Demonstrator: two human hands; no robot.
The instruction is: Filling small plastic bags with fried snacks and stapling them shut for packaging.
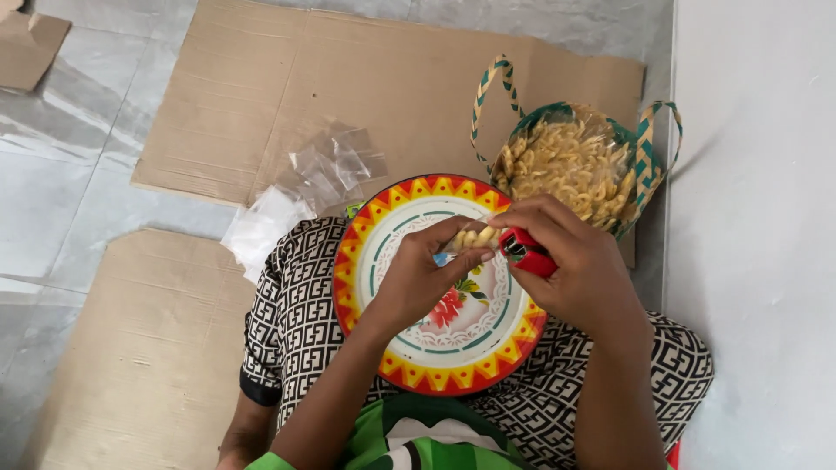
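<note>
Snack packet (471, 237), pinched by left hand (416, 280); right hand (575, 261) clamped a red stapler (525, 251) at its 3 o'clock, over a painted plate (409, 348).

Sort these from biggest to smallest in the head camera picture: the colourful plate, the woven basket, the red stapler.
1. Colourful plate, though it is nearer the camera.
2. Woven basket of pasta-shaped snacks.
3. Red stapler, in the right hand.

Both hands (501, 261) pinched together, fingers curled.
</note>
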